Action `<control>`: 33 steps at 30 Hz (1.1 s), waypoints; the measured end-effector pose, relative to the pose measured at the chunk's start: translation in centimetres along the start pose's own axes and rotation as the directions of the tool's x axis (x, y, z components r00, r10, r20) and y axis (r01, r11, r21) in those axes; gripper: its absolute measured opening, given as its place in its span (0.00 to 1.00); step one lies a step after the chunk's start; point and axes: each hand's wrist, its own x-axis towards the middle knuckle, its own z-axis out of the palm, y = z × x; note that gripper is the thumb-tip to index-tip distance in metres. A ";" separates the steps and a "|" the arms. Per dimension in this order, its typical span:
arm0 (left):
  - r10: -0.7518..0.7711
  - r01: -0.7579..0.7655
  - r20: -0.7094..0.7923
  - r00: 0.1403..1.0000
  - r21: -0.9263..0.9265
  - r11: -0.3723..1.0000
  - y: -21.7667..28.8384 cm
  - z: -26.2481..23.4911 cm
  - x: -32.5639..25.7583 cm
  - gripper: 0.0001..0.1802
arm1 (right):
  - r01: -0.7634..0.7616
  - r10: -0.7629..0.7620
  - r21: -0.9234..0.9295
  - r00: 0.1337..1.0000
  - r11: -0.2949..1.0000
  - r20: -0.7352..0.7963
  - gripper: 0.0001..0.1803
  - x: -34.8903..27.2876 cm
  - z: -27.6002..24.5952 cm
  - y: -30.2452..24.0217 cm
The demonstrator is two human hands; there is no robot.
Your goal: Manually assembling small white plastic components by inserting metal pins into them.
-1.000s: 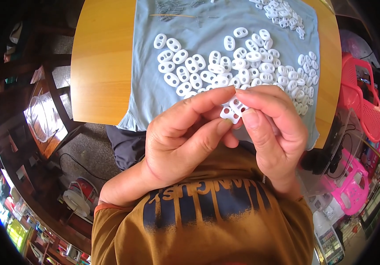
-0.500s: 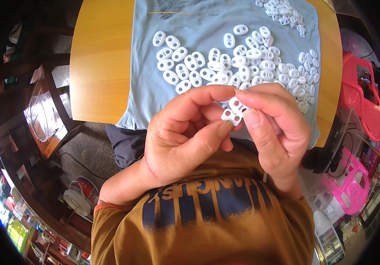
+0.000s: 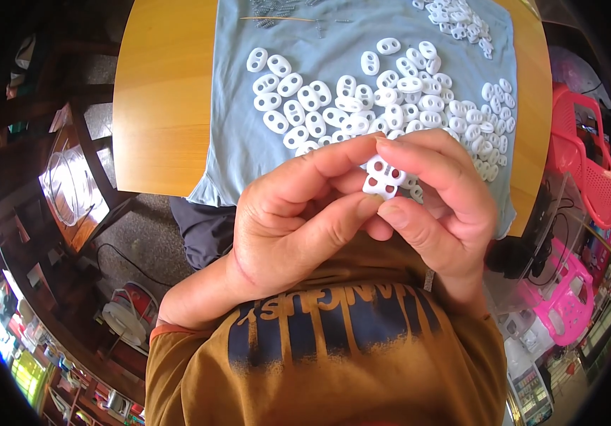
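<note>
In front of my chest, both hands pinch a small white plastic two-hole cord lock (image 3: pixel 380 190). Its two parts overlap unevenly, with a small grey coil spring (image 3: pixel 388 170) visible between the upper holes. My left hand (image 3: pixel 284 216) is closed, its thumb at the lower edge and its index fingertip near the top. My right hand (image 3: pixel 451 206) is closed from the other side, index finger above and thumb below. More small white pieces (image 3: pixel 415 192) show inside the right hand's curled fingers; how many is hidden.
White oval two-hole cord lock shells (image 3: pixel 295 112) spread over a light blue cloth (image 3: pixel 238 160) on a wooden table (image 3: pixel 160 106). Smaller white pieces (image 3: pixel 497 99) lie at the right, others (image 3: pixel 458 21) at the far right. Grey springs (image 3: pixel 273 8) and a thin stick (image 3: pixel 277 18) lie at the back.
The cord lock's two parts have turned and come nearer in line, with the spring now showing. My right thumb has moved down to the lower edge, uncovering small pieces in that hand.
</note>
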 end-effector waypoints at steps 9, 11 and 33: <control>0.031 -0.032 0.028 0.999 0.033 0.999 -0.2 -0.1 0.1 0.22 | 0.082 -0.083 -0.012 0.996 0.997 -0.023 0.18 -0.3 0.3 0.7; 0.065 -0.066 0.022 0.998 0.059 0.996 -0.3 0.0 0.1 0.22 | 0.101 -0.102 -0.034 0.994 0.994 -0.039 0.17 -0.4 0.6 0.8; 0.180 -0.178 -0.024 0.983 0.067 0.982 -0.5 0.6 0.1 0.15 | 0.296 -0.337 -0.221 0.924 0.929 -0.182 0.13 -0.3 2.1 2.0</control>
